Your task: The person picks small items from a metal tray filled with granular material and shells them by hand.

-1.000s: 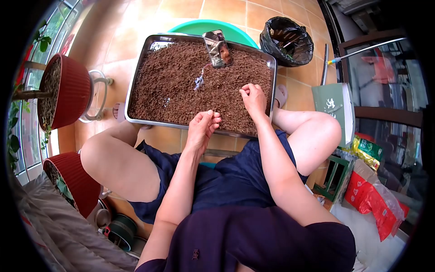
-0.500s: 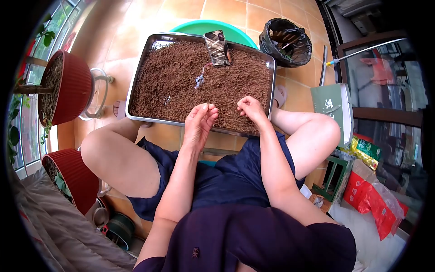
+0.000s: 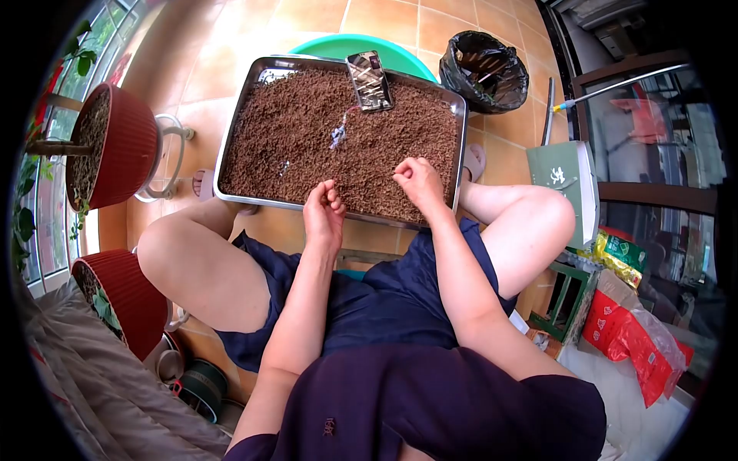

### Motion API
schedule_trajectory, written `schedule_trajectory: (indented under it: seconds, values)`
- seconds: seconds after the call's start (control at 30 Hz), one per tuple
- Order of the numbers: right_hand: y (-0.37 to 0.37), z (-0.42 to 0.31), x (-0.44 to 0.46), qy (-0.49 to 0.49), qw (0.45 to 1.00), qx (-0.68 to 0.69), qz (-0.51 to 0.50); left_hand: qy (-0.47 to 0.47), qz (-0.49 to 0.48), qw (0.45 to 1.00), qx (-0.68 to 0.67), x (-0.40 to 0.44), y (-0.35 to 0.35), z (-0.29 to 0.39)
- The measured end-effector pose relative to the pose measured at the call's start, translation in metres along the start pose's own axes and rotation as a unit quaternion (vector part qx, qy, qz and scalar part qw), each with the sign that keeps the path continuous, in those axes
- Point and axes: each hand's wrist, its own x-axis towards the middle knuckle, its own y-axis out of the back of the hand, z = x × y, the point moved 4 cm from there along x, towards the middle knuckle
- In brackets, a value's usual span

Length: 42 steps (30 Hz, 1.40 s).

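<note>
I watch through one head-worn camera, facing forward and steeply down, close above the lap [image 3: 388, 307] and wide enough to take in tray [image 3: 270, 75] and floor [image 3: 382, 18].

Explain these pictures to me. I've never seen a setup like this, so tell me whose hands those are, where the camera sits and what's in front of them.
There is no machine here: a person works with two bare hands. The camera is worn on the head and looks forward and down, so you see the person's own arms and knees. The left hand is by the near edge of a metal tray; the right hand is over small brown grains spread in it. The fingers are bent, but anything pinched between them is too small to make out. A phone is at the tray's far edge, with a green basin beyond.
</note>
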Motion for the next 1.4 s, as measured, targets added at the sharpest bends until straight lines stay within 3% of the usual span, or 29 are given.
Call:
schedule_trajectory:
  seconds: [0.07,0.2,0.4,0.43,0.5,0.63,0.9,0.97,1.03,1.1,1.17,1.27,1.33,1.4]
  values:
    - [-0.006,-0.012,-0.006,0.001,0.999,-0.033,-0.019,0.011,0.015,1.0,0.01,0.003,0.008,-0.003]
    - [-0.02,-0.006,-0.006,0.053,0.996,-0.065,0.038,0.028,0.037,0.999,0.023,0.006,0.012,-0.005]
    - [-0.022,0.014,0.001,-0.078,0.997,0.013,-0.024,0.028,0.053,0.997,0.054,0.002,0.007,-0.006]
    - [-0.022,0.019,0.0,-0.122,0.98,0.148,-0.047,0.032,0.052,0.996,0.062,0.002,0.007,-0.007]
    - [-0.023,0.021,-0.003,-0.201,0.888,0.405,-0.088,0.039,0.049,0.995,0.08,0.001,0.006,-0.009]
    - [-0.017,0.016,-0.006,-0.235,0.823,0.501,-0.131,0.046,0.035,0.992,0.108,-0.001,0.0,-0.012]
    - [-0.026,-0.017,-0.012,-0.157,0.905,0.37,-0.142,0.094,0.023,0.983,0.158,0.009,0.017,-0.027]
    - [-0.027,-0.042,-0.021,-0.087,0.933,0.314,-0.153,0.094,0.05,0.984,0.144,0.004,0.01,-0.028]
    - [-0.036,-0.069,-0.033,-0.021,0.928,0.316,-0.197,0.083,0.059,0.988,0.118,0.0,0.003,-0.028]
    - [-0.023,-0.092,-0.043,0.099,0.958,0.195,-0.185,0.063,0.052,0.993,0.081,-0.001,0.0,-0.027]
    - [-0.025,-0.087,-0.036,0.023,0.929,0.315,-0.194,0.058,0.076,0.993,0.075,0.004,0.008,-0.025]
    - [-0.004,-0.042,0.002,0.064,0.979,0.188,0.035,0.055,0.104,0.991,0.069,0.006,0.019,-0.022]
    - [0.015,-0.001,0.028,0.035,0.993,-0.004,0.113,0.066,0.069,0.993,0.072,0.007,0.019,-0.022]
    - [0.038,0.023,0.05,-0.018,0.984,-0.072,0.162,0.074,0.053,0.993,0.08,0.006,0.014,-0.021]
